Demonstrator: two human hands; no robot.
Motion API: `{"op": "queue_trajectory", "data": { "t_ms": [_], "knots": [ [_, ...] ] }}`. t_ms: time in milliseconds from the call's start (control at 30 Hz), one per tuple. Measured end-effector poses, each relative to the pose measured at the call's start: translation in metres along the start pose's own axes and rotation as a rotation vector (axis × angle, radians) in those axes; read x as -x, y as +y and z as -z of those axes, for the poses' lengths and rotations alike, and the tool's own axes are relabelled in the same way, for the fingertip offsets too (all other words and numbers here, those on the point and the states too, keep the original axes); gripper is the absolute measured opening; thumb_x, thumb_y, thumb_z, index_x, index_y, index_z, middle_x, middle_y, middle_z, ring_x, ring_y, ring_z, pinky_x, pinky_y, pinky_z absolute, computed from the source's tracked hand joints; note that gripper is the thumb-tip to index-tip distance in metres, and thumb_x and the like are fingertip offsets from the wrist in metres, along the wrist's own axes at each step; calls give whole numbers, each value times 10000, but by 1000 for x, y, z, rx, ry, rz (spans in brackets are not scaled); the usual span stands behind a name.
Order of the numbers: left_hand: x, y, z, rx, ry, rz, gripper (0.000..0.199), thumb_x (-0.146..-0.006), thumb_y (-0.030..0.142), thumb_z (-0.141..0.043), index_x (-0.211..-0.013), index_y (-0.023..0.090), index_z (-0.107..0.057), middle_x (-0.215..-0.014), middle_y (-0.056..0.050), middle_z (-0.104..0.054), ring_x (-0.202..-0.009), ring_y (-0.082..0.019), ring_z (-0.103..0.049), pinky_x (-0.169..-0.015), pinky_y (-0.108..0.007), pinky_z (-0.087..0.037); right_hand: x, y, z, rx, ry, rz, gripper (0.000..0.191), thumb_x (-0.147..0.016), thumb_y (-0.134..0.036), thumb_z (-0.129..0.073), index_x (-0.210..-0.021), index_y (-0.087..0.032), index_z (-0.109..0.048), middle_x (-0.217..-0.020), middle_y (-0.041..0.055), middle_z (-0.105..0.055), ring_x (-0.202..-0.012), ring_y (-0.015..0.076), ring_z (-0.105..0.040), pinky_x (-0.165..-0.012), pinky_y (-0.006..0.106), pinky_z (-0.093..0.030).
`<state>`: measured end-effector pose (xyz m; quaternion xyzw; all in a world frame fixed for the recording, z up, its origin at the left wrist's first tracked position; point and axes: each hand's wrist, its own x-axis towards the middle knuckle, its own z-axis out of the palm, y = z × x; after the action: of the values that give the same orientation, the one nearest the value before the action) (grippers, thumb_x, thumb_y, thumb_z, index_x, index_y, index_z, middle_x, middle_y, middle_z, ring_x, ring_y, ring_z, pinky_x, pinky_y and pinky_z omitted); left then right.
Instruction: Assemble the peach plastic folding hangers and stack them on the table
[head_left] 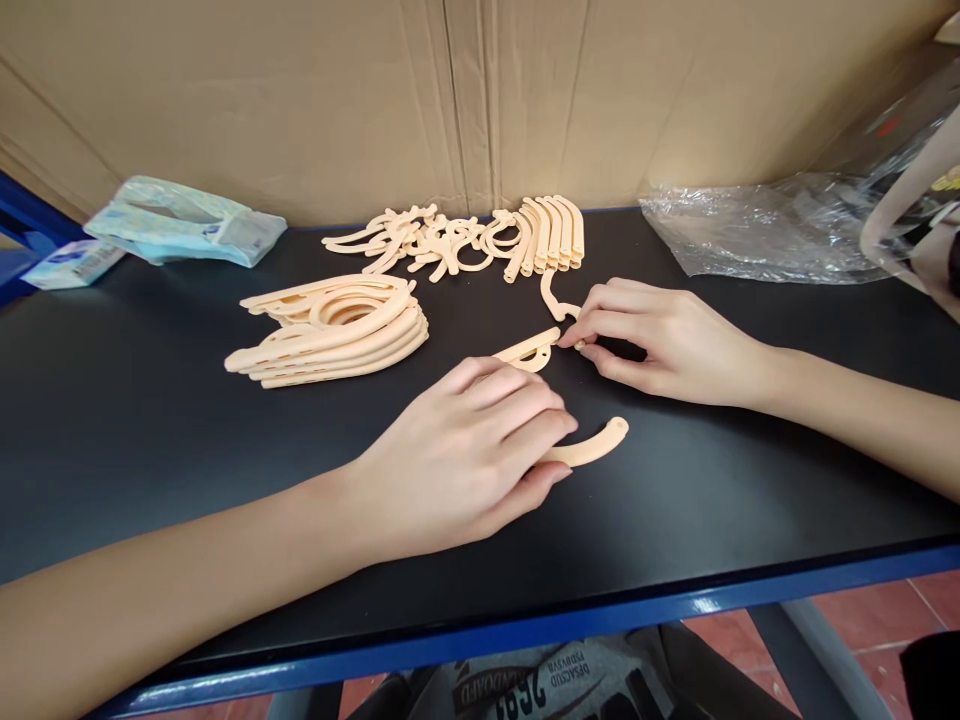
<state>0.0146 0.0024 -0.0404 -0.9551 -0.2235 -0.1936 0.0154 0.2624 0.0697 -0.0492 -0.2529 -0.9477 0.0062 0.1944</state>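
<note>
Our left hand (472, 450) curls over the curved piece (592, 448), its grip hidden; between our hands on the table (697, 480), the straight strip (531, 346) slants away rightward, its far end nearest our right hand (667, 335), whose fingertips pinch the small hook (552, 300).

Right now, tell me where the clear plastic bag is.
In the head view, the clear plastic bag lies at the far right of the black table, against the cardboard.
</note>
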Motion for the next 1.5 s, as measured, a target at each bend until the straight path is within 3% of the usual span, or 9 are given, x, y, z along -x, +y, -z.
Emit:
{"op": "queue_trajectory", "data": {
  "t_ms": [167, 300, 400, 533, 700, 900, 1100, 1500],
  "knots": [
    [2, 1, -1, -99, -15, 70, 275, -973, 320, -505, -1008, 119, -689, -1008, -76, -682, -977, -251, -634, -840, -396, -483, -1, -1, -1, -10, 22, 16, 227, -979, -244, -494, -1028, -134, -686, -934, 75, -645, -828, 178, -606, -719, 314, -494],
    [2, 4, 1, -245, -6, 78, 361, -958, 405, -515, -987, 93, -694, -984, -105, -689, -977, -297, -633, -889, -453, -489, -1, -2, -1, 9, 30, 16, 228, -975, -254, -503, -1017, -131, -690, -926, 74, -651, -818, 178, -615, -699, 310, -495],
    [1, 5, 2, -246, -17, -16, 282, -968, 327, -523, -1017, 104, -688, -1001, -91, -698, -997, -274, -636, -915, -439, -493, -1, -3, -1, 51, 28, -9, 232, -972, -245, -490, -1033, -141, -689, -958, 76, -652, -843, 187, -618, -701, 313, -493],
    [1, 4, 1, -179, -40, -153, 216, -983, 194, -483, -998, 119, -686, -978, -66, -710, -945, -223, -657, -819, -356, -524, -1, -3, -1, 88, 21, -40, 249, -968, -225, -470, -1075, -149, -682, -991, 77, -652, -860, 190, -618, -691, 309, -491],
    [2, 5, 1, -191, -40, -100, 215, -983, 230, -490, -993, 131, -681, -988, -52, -708, -851, -203, -657, -733, -335, -524, 1, -2, -2, 99, 30, -36, 273, -962, -192, -443, -1096, -144, -677, -997, 80, -653, -863, 193, -622, -705, 314, -502],
    [1, 6, 3, -235, -41, 9, 255, -973, 287, -494, -997, 125, -689, -963, -85, -708, -861, -253, -660, -755, -396, -512, 0, -2, 0, 98, 1, -49, 286, -966, -203, -423, -1103, -159, -671, -1020, 93, -657, -905, 213, -631, -737, 337, -516],
    [1, 5, 3, -175, -66, -68, 228, -976, 219, -475, -983, 127, -683, -989, -72, -696, -830, -225, -635, -706, -372, -495, -1, -3, 0, 123, -7, -61, 301, -995, -253, -409, -1109, -163, -673, -1008, 91, -654, -898, 210, -627, -735, 332, -510],
    [0, 4, 3, -143, -66, -31, 229, -977, 213, -468, -992, 131, -681, -998, -66, -682, -829, -217, -620, -734, -360, -495, -1, -3, 0, 133, -20, -41, 283, -992, -273, -427, -1091, -146, -660, -997, 93, -651, -882, 213, -612, -728, 340, -488]
  ]
}}
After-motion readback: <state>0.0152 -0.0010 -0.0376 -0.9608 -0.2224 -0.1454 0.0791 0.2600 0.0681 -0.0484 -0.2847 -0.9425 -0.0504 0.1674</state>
